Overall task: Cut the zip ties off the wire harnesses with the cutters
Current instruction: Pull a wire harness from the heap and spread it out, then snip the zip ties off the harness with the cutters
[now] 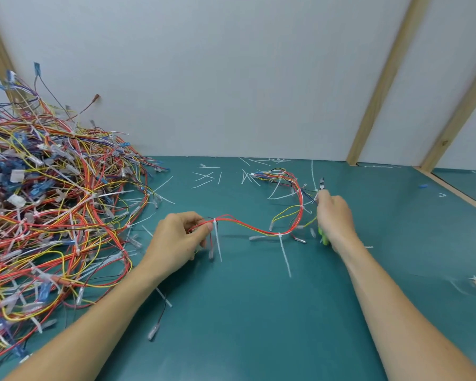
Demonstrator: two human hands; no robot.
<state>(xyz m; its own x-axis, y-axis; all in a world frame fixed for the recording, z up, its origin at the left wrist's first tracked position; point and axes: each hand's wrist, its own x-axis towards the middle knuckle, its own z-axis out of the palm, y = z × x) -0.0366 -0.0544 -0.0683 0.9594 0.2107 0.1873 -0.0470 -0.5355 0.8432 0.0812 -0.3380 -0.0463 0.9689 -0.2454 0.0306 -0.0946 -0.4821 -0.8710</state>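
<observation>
A red, orange and yellow wire harness (248,228) snakes across the green mat between my hands. My left hand (176,237) pinches its near end, right beside a white zip tie (217,243) whose long tail hangs down. A second zip tie (285,254) wraps the harness further right, its tail lying on the mat. My right hand (334,218) grips the green-handled cutters (321,188), with the dark jaws pointing away past the harness bend; I cannot tell whether the jaws touch a wire.
A big tangled pile of wire harnesses (47,204) fills the left side of the mat. Cut zip tie pieces (206,176) lie scattered near the white back wall. A wooden strip (462,196) edges the mat at the right.
</observation>
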